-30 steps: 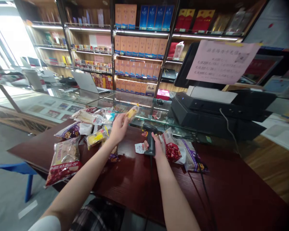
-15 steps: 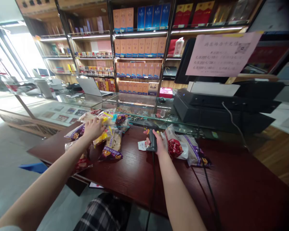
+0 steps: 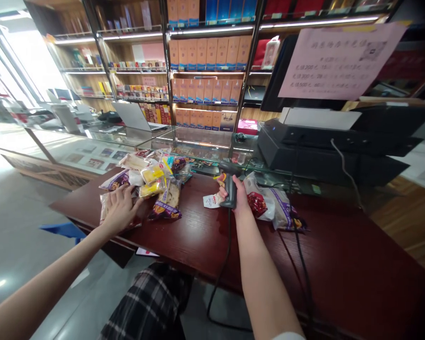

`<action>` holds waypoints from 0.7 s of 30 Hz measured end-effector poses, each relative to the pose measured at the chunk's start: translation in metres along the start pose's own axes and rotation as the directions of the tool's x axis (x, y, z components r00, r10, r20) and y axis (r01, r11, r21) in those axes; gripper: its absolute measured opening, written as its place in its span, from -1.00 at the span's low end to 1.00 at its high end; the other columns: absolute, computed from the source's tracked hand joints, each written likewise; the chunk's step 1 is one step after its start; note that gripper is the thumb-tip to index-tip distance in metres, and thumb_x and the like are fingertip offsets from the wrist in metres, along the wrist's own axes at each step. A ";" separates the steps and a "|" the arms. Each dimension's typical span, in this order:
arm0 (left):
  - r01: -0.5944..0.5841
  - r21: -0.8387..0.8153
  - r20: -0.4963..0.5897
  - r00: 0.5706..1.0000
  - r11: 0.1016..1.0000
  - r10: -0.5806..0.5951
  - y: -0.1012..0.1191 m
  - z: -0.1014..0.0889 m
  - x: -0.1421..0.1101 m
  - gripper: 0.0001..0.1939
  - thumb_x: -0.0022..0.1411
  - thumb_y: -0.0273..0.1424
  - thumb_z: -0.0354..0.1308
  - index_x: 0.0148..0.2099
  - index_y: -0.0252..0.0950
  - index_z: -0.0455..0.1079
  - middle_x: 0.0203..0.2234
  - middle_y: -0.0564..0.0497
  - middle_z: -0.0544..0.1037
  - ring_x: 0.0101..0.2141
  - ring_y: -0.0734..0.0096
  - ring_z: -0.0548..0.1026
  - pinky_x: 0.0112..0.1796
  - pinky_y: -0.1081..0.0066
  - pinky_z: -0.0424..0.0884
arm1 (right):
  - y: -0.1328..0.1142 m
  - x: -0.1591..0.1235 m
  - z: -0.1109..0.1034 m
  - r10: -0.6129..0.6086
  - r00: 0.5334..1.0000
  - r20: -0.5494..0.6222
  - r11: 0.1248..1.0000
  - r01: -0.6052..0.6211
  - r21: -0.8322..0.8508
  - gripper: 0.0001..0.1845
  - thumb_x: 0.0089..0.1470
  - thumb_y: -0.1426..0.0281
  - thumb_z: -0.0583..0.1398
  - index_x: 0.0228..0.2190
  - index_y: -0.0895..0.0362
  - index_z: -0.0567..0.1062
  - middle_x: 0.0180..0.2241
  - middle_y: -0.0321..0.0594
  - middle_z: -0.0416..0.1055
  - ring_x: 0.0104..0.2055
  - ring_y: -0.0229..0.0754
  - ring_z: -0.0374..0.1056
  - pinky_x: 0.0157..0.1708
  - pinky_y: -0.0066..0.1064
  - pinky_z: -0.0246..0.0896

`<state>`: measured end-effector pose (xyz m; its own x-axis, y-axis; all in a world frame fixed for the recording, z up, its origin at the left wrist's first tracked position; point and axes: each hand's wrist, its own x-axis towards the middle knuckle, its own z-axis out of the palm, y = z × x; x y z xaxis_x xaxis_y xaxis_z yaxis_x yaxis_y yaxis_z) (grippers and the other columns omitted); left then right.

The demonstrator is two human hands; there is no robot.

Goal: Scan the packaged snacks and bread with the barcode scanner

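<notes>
My right hand (image 3: 238, 194) is wrapped around the handle of a black barcode scanner (image 3: 229, 191), whose cable hangs down over the table edge. A small white sachet (image 3: 211, 201) lies just left of it. My left hand (image 3: 119, 208), fingers spread, rests on a clear-wrapped snack bag (image 3: 103, 208) with red print, mostly hidden under the palm. Beyond it sit a purple-and-white bread bag (image 3: 116, 181), yellow-wrapped snacks (image 3: 153, 180) and a bagged loaf with a purple label (image 3: 167, 202).
To the right of the scanner lie a red-printed bag (image 3: 257, 203) and a purple-striped bread bag (image 3: 283, 212) on the dark red table (image 3: 194, 236). Behind stand a glass counter (image 3: 201, 137), a laptop (image 3: 132, 115) and a black printer-like machine (image 3: 326, 151). A cable (image 3: 299, 250) crosses the right side.
My left hand has moved off the yellow snacks, nearer to me, onto the red-printed bag at the near left. My right hand still holds the scanner. The whole view has shifted slightly.
</notes>
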<state>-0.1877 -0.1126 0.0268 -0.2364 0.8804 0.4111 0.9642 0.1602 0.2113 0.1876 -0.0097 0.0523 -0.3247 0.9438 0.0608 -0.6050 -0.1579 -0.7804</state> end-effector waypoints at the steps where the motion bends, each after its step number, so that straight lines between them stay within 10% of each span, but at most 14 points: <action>1: 0.024 -0.025 -0.028 0.999 0.999 -0.024 0.005 0.002 0.005 -0.31 0.31 -0.03 -0.20 0.31 -0.39 0.10 0.24 -0.36 0.13 0.25 -0.19 0.08 0.21 -0.13 -0.05 | -0.005 -0.004 0.002 -0.002 1.000 0.015 1.000 0.002 0.007 -0.51 0.02 -0.03 0.17 -0.16 0.07 0.46 -0.69 -0.43 0.22 -0.71 -0.31 0.06 -0.69 -0.46 0.03; 8: -0.241 -0.037 -0.256 0.941 0.970 0.224 0.089 0.001 0.018 -0.53 0.32 -0.22 -0.09 0.16 -0.36 0.30 0.19 -0.33 0.21 0.26 -0.13 0.08 0.26 -0.19 -0.33 | -0.024 -0.019 -0.005 -0.107 0.993 -0.047 0.994 0.105 -0.033 -0.48 0.05 -0.08 0.10 -0.20 0.08 0.48 -0.66 -0.38 0.25 -0.72 -0.33 0.04 -0.68 -0.44 0.08; 12: -0.615 -0.151 -0.039 0.786 0.774 0.617 0.153 0.014 0.002 -0.63 0.28 -0.32 -0.01 0.09 -0.28 0.37 0.16 -0.25 0.31 0.20 0.00 0.24 0.28 -0.03 -0.07 | -0.028 -0.017 -0.021 -0.216 0.969 -0.119 0.976 0.211 -0.053 -0.56 0.07 -0.01 0.13 -0.25 0.08 0.48 -0.50 -0.29 0.43 -0.68 -0.36 0.08 -0.70 -0.47 0.03; 15: -0.609 -0.318 0.090 0.744 0.727 0.663 0.193 0.044 0.004 -0.51 0.27 -0.30 0.02 0.22 -0.31 0.26 0.19 -0.28 0.30 0.20 0.03 0.27 0.20 0.07 0.16 | -0.034 -0.018 -0.029 -0.289 0.943 -0.166 0.957 0.284 -0.053 -0.57 0.07 -0.01 0.12 -0.28 0.08 0.48 -0.38 -0.24 0.49 -0.67 -0.38 0.07 -0.71 -0.48 0.01; 21: -0.457 -0.446 0.172 0.800 0.770 0.574 0.225 0.096 0.025 -0.38 0.30 -0.20 0.02 0.32 -0.36 0.12 0.23 -0.34 0.29 0.21 -0.05 0.28 0.18 0.01 0.13 | -0.058 -0.038 -0.036 -0.475 0.837 -0.273 0.879 0.464 -0.107 -0.56 0.11 -0.04 0.06 -0.28 0.04 0.47 -0.35 -0.24 0.48 -0.66 -0.38 0.08 -0.71 -0.47 0.04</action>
<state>0.0348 -0.0114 0.0000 0.3851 0.8735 0.2978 0.7968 -0.4775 0.3702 0.2608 -0.0257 0.0726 0.2141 0.9438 0.2519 -0.6049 0.3306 -0.7245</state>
